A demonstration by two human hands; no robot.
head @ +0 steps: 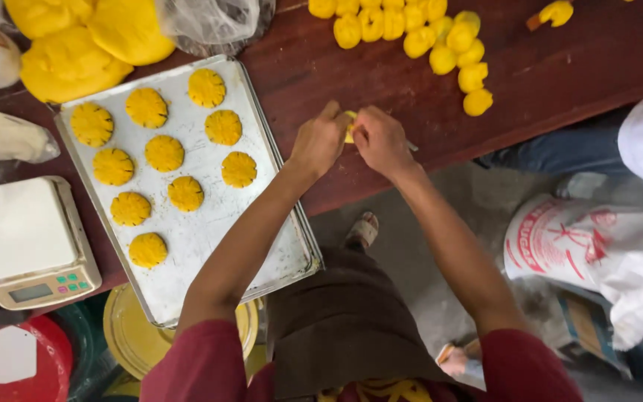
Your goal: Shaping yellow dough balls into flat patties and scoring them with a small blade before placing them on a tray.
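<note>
Dark wooden table [560, 59], both hands pinched around one yellow dough piece [350, 128]: left hand [320, 140], right hand [381, 141]. Best to press grooves evenly, lightly, beside baking tray [202, 231].

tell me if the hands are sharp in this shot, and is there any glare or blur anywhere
Head view: soft, even light, no hard shadows; left hand and right hand fairly sharp around the yellow dough piece; metal tray shows a dull sheen, no strong glare; the white sack at the right edge looks slightly smeared.
</note>
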